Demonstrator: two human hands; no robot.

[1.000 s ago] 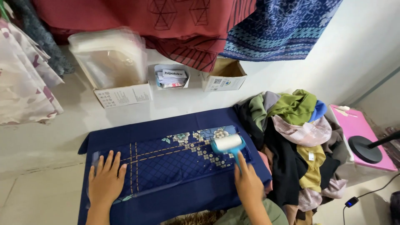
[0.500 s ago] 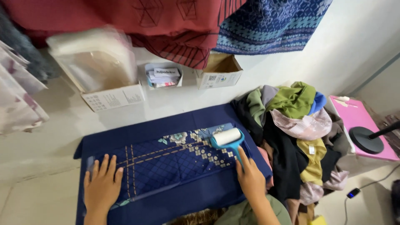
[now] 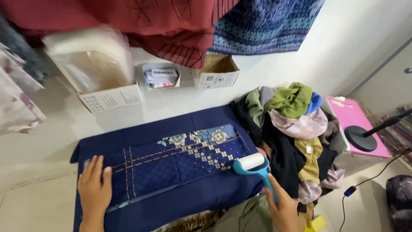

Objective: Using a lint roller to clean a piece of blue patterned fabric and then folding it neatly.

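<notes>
A folded dark blue cloth (image 3: 171, 172) with a flower and lattice pattern lies flat on the white floor. My left hand (image 3: 93, 189) presses flat on its left end, fingers spread. My right hand (image 3: 283, 208) grips the teal handle of a lint roller (image 3: 252, 165). Its white roll rests on the cloth's right edge, next to the clothes pile.
A pile of mixed clothes (image 3: 292, 133) lies right of the cloth. Behind stand an open box of clear bags (image 3: 96, 68), a small tray of cards (image 3: 159, 77) and a cardboard box (image 3: 219, 71). A pink board (image 3: 358, 124) holds a black stand base. Fabrics hang above.
The lint roller has come back toward me along the cloth's right side, from the flower pattern to the right edge. My left hand stayed pressed on the left end. The view shifted.
</notes>
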